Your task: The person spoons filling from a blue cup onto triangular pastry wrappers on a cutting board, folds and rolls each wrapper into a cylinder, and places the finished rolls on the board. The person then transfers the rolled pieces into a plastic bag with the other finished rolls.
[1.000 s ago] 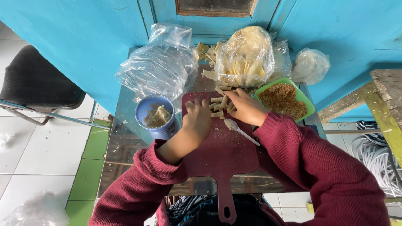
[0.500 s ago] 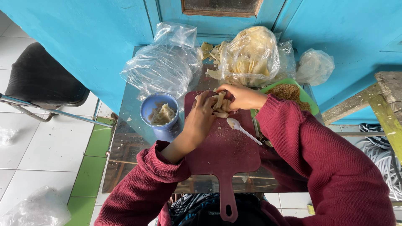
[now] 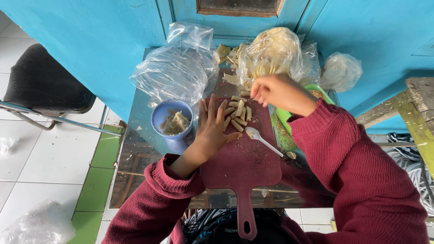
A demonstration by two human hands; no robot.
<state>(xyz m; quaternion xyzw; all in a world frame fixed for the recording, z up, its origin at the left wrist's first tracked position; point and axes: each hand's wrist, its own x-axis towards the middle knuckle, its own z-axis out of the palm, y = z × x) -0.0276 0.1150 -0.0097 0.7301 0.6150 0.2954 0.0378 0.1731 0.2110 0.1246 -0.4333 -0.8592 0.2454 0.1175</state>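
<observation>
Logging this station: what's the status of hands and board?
Left hand flat, open on dark red cutting board. Right hand raised, fingertips pinched; contents unclear. Small rolls clustered by left fingertips; white spoon beside them.

A blue cup [image 3: 172,123] of paste sits near the table's [image 3: 135,153] left edge — crumpled clear bags [image 3: 178,68] at its far-left corner — a black chair [image 3: 43,88] beyond.

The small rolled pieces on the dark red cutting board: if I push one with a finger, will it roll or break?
The rolled pieces look cylindrical, so one would probably roll sideways across the flat cutting board. They seem thin and light, likely shifting easily. The crumbs around them suggest they may be brittle.
</observation>
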